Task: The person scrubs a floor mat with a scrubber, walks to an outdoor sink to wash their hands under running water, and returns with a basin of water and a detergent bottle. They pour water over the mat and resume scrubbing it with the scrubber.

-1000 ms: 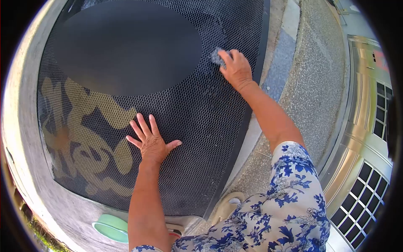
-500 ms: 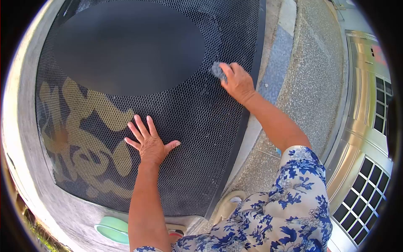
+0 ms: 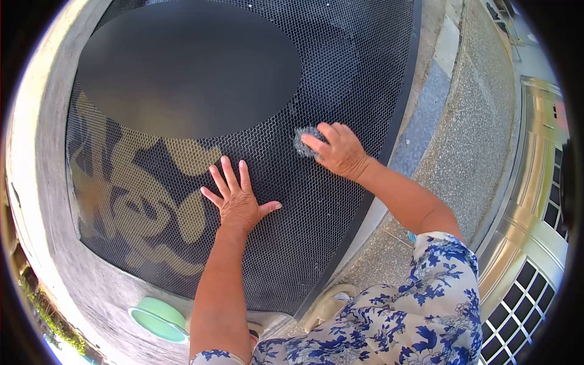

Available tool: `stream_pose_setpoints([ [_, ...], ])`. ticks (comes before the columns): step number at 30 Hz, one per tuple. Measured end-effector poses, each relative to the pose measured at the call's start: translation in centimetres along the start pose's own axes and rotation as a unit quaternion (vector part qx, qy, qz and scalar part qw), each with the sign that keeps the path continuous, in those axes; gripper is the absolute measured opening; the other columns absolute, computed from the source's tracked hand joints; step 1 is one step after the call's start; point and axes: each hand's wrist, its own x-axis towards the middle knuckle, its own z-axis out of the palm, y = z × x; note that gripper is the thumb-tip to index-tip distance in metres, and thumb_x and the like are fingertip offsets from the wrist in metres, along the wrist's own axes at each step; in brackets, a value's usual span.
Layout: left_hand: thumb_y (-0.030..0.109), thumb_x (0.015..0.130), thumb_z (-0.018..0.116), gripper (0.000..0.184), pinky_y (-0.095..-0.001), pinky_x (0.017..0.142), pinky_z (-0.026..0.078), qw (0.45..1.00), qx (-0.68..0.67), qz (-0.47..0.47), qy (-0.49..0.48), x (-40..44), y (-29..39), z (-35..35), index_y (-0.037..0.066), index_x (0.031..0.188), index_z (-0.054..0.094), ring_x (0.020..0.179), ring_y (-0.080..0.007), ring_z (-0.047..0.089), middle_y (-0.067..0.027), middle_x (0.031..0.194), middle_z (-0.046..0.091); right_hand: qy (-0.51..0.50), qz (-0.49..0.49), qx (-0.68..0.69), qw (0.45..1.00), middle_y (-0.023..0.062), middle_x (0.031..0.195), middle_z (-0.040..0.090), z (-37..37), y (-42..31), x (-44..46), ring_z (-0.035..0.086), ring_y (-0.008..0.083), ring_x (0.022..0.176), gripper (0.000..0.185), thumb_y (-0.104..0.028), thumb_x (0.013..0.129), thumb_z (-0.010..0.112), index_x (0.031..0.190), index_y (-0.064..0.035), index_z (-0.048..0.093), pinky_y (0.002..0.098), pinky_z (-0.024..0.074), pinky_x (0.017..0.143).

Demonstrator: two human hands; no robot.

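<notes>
A large dark mesh-patterned mat (image 3: 292, 243) with a yellowish design on its left part lies on the ground. My left hand (image 3: 237, 204) rests flat on it, fingers spread, holding nothing. To the right and a little higher, my right hand (image 3: 342, 151) grips a grey steel wool scrubber (image 3: 308, 141) with its fingers curled over it. The scrubber is against the mat's surface. A smooth dark oval blur hides the upper middle of the mat.
A green plastic basin (image 3: 159, 319) stands on the concrete at lower left. A raised dark border (image 3: 398, 115) edges the mat on the right. Beyond it runs pebbled paving (image 3: 468, 115), then a wall with gridded panes (image 3: 517, 304). A pale shoe (image 3: 328, 306) shows near the mat's corner.
My right hand has drawn the scrubber down the mat, toward my body. My left hand stays flat with fingers spread. The whole view has shifted slightly.
</notes>
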Motion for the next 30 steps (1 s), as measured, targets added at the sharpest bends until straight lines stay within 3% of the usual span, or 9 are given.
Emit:
stream_pose_setpoints([
  [4, 0.073, 0.054, 0.064, 0.129, -0.0681, 0.097, -0.011, 1.0, 0.003, 0.001, -0.003, 0.3, -0.2, 0.5, 0.007, 0.143, -0.001, 0.131, -0.0421, -0.025, -0.0218, 0.145, -0.021, 0.019, 0.24, -0.203, 0.949, 0.0103, 0.095, 0.051, 1.2, 11.3, 10.4, 0.055, 0.0256, 0.082, 0.048, -0.025, 0.078, 0.066, 0.12, -0.0191, 0.045, 0.0348, 0.0514, 0.063],
  [6, 0.073, 0.054, 0.063, 0.128, -0.0686, 0.097, -0.01, 0.999, 0.007, -0.015, -0.042, 0.4, 0.3, -0.6, 0.006, 0.143, 0.001, 0.131, -0.0422, -0.026, -0.0222, 0.145, -0.021, 0.083, 0.445, -0.161, 0.877, 0.0116, 0.102, 0.051, 1.6, 12.5, 14.6, 0.056, 0.0298, 0.091, 0.04, -0.028, 0.082, 0.062, 0.118, -0.0175, 0.047, 0.0393, 0.0542, 0.065],
  [8, 0.073, 0.054, 0.063, 0.127, -0.0689, 0.097, -0.01, 1.0, 0.01, -0.001, -0.018, 0.1, -0.1, -0.1, 0.007, 0.143, 0.002, 0.131, -0.0424, -0.026, -0.0225, 0.145, -0.02, 0.119, 0.466, -0.11, 0.87, 0.0114, 0.102, 0.051, 2.4, 9.6, 15.5, 0.056, 0.0289, 0.089, 0.04, -0.027, 0.082, 0.062, 0.117, -0.0167, 0.047, 0.0384, 0.0536, 0.068],
  [11, 0.074, 0.054, 0.063, 0.126, -0.0692, 0.097, -0.009, 1.0, -0.015, -0.001, -0.019, 0.2, -0.2, -0.3, 0.008, 0.144, 0.003, 0.131, -0.0427, -0.024, -0.0218, 0.145, -0.019, -0.011, 0.213, -0.003, 0.977, 0.0092, 0.098, 0.05, 2.6, -0.6, 12.0, 0.056, 0.025, 0.085, 0.047, -0.02, 0.073, 0.069, 0.115, -0.0153, 0.048, 0.034, 0.0515, 0.072],
  [16, 0.071, 0.06, 0.062, 0.117, -0.0701, 0.098, -0.007, 0.999, -0.016, 0.005, -0.029, -0.2, -0.1, -1.2, 0.011, 0.144, 0.007, 0.133, -0.041, -0.021, -0.0188, 0.147, -0.016, -0.04, -0.118, 0.071, 0.99, 0.0084, 0.092, 0.048, 2.5, -2.8, 10.1, 0.055, 0.0214, 0.08, 0.058, -0.015, 0.064, 0.074, 0.115, -0.0145, 0.047, 0.0315, 0.0511, 0.068],
  [21, 0.073, 0.054, 0.065, 0.125, -0.0705, 0.097, -0.007, 1.0, -0.021, 0.014, -0.002, 0.2, -0.4, -0.7, 0.008, 0.144, 0.005, 0.133, -0.0429, -0.02, -0.0216, 0.147, -0.015, 0.073, 0.259, -0.108, 0.957, 0.0104, 0.094, 0.051, 5.4, 4.1, 21.4, 0.056, 0.0249, 0.083, 0.04, -0.025, 0.081, 0.062, 0.117, -0.0158, 0.047, 0.0364, 0.0525, 0.066],
  [24, 0.072, 0.054, 0.065, 0.125, -0.0705, 0.097, -0.006, 0.999, -0.022, 0.026, 0.012, -0.1, -0.6, 0.1, 0.008, 0.144, 0.006, 0.133, -0.0431, -0.019, -0.0211, 0.147, -0.015, 0.138, 0.312, -0.007, 0.94, 0.0098, 0.093, 0.051, 5.7, 0.2, 20.5, 0.056, 0.0259, 0.084, 0.043, -0.023, 0.078, 0.065, 0.117, -0.0148, 0.048, 0.0368, 0.0522, 0.066],
  [28, 0.073, 0.054, 0.065, 0.125, -0.0708, 0.097, -0.005, 0.998, -0.045, 0.027, -0.024, 0.2, -0.9, -0.3, 0.01, 0.144, 0.006, 0.134, -0.0427, -0.016, -0.0194, 0.148, -0.009, -0.149, -0.007, 0.119, 0.982, 0.0085, 0.09, 0.05, 2.5, -9.5, 11.8, 0.056, 0.0228, 0.079, 0.054, -0.02, 0.068, 0.073, 0.115, -0.0131, 0.048, 0.0328, 0.0509, 0.067],
  [30, 0.074, 0.054, 0.064, 0.124, -0.0706, 0.097, -0.006, 0.999, -0.036, 0.024, -0.031, 0.1, -0.9, -0.8, 0.01, 0.144, 0.007, 0.134, -0.0426, -0.016, -0.0189, 0.148, -0.009, -0.066, -0.055, 0.107, 0.991, 0.0082, 0.089, 0.05, 3.6, -7.4, 12.7, 0.055, 0.022, 0.078, 0.057, -0.02, 0.066, 0.074, 0.116, -0.0127, 0.047, 0.0319, 0.0507, 0.066],
])
